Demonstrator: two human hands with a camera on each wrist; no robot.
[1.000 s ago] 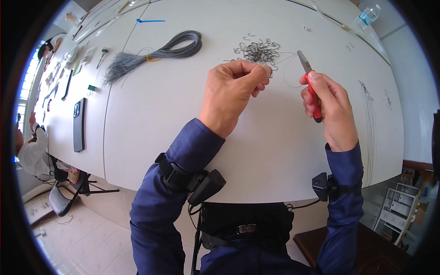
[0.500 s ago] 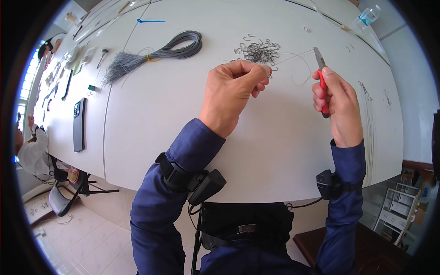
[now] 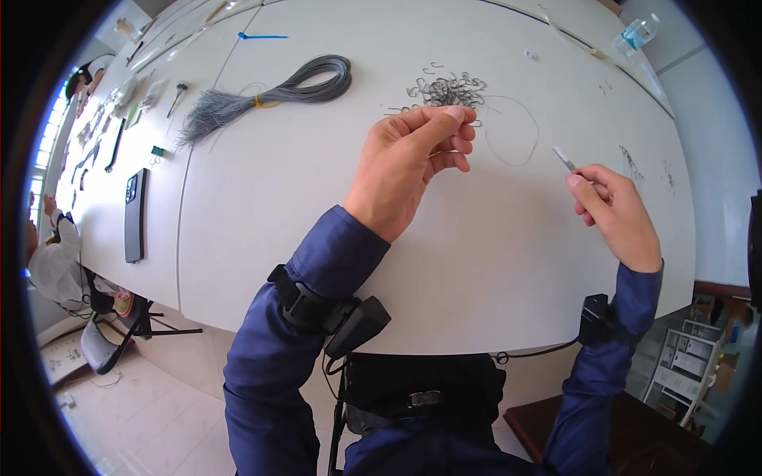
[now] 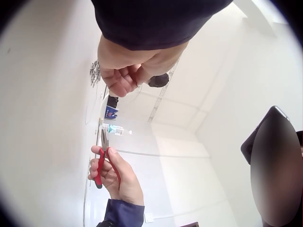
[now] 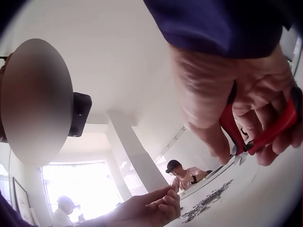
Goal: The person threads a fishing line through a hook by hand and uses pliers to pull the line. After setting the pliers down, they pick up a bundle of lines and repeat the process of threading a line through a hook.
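My left hand [image 3: 417, 163] pinches one end of a thin wire [image 3: 537, 135] between thumb and forefinger, close in front of a heap of small metal hooks [image 3: 452, 89]. From those fingertips the wire bows out to the right in a loose loop. My right hand [image 3: 619, 210] grips red-handled pliers [image 4: 105, 158] off to the right, their metal jaws apart from the wire. The head view hides the pliers' handles behind the fingers; in the right wrist view the red handles [image 5: 232, 125] lie spread within the palm.
A tied bundle of grey wire [image 3: 317, 79] lies at the back left, near a blue cable tie [image 3: 263, 36]. A phone [image 3: 136, 214] rests on the left. More hooks [image 3: 631, 163] lie at the right, and a bottle [image 3: 637, 33] stands beyond. Other people sit nearby.
My right hand has drawn the pliers right and toward me, tilting them. The wire that ran to their tips now curves free. My left hand stays nearly in place, its lower fingers loosening.
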